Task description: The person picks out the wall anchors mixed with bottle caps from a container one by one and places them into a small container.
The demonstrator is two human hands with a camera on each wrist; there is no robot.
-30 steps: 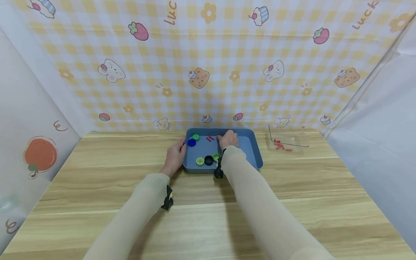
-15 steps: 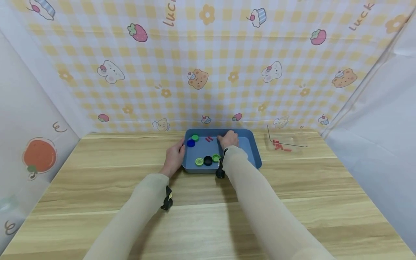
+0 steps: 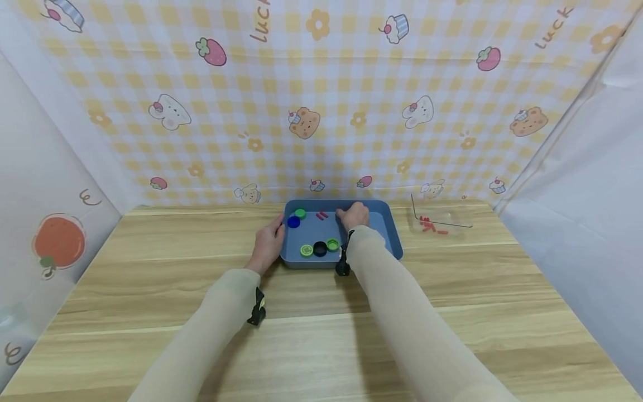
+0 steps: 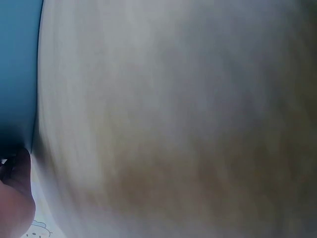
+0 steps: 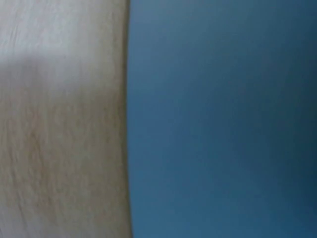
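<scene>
In the head view, a blue-grey tray (image 3: pixel 341 263) stands at the back of the table. My left hand (image 3: pixel 268 245) grips its left wall, a digit on the rim in the left wrist view. My right hand (image 3: pixel 355 215) reaches down into the tray by the back wall, fingers bent downward and their tips hidden. I cannot tell whether they hold anything. Left of that hand lie small red sticks (image 3: pixel 321 215). A green cap (image 3: pixel 300 213) and a blue cap (image 3: pixel 293 222) sit in the back left corner. Along the front are a light green cap (image 3: pixel 306 250), a black cap (image 3: pixel 320 249) and another green cap (image 3: pixel 332 244).
A clear plastic box (image 3: pixel 459 219) with several red sticks (image 3: pixel 427 224) stands right of the tray on the wooden table (image 3: pixel 311 346). A checked cloth (image 3: pixel 331 156) hangs right behind the tray. Pale side sheets border the table.
My right hand and wrist have shifted slightly right over the tray. The left hand keeps its place at the tray's side, and the head view has drifted a little.
</scene>
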